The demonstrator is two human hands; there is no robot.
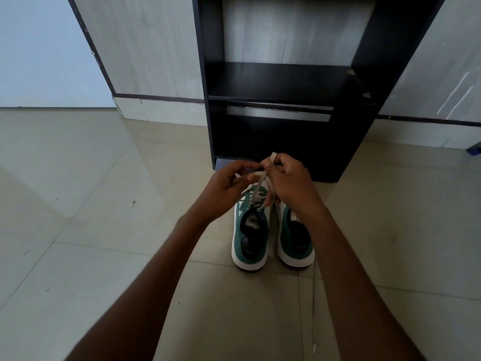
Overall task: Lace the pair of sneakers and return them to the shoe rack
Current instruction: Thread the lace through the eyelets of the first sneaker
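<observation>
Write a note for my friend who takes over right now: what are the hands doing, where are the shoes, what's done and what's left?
Left hand: pinching one end of the lace above the left shoe.
Right hand: gripping the other end, with a loop sticking up out of the fist.
Shoes: both stand side by side on the floor, toes toward the dark shoe rack.
Done: the left shoe's lace is threaded through its eyelets.
Left: finish tying this lace. The right shoe is partly hidden, so check its lace. Then put both on the rack shelf.
</observation>
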